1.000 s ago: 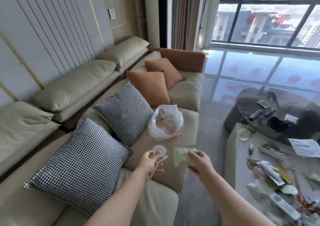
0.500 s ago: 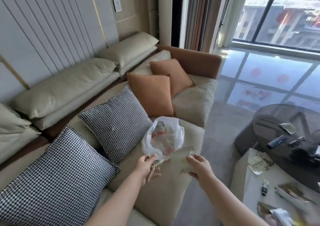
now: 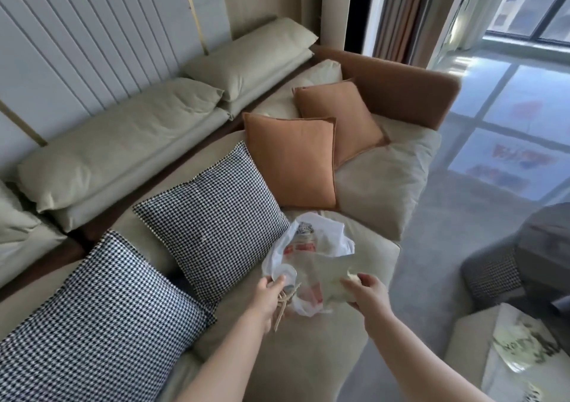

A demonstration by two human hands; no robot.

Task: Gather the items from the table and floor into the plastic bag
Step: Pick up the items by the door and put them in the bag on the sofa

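Observation:
A white plastic bag (image 3: 320, 241) lies open on the sofa seat (image 3: 308, 352), with red-printed wrappers visible inside. My left hand (image 3: 268, 293) is at the bag's near left rim and grips a small round white lid (image 3: 287, 273) together with some thin wooden sticks (image 3: 282, 306) that hang below the fingers. My right hand (image 3: 365, 287) is at the near right rim and pinches a pale greenish crumpled wrapper (image 3: 327, 273), which lies over the bag's mouth.
Two houndstooth cushions (image 3: 212, 216) and two orange cushions (image 3: 293, 160) lean on the sofa left of and behind the bag. A white table corner (image 3: 505, 367) with a green-printed wrapper (image 3: 521, 346) shows at lower right. A dark round table (image 3: 546, 241) is at the right edge.
I have moved closer to the sofa. Both hands carried the lid, sticks and wrapper forward from short of the bag to its mouth. Most of the littered table has dropped out of view.

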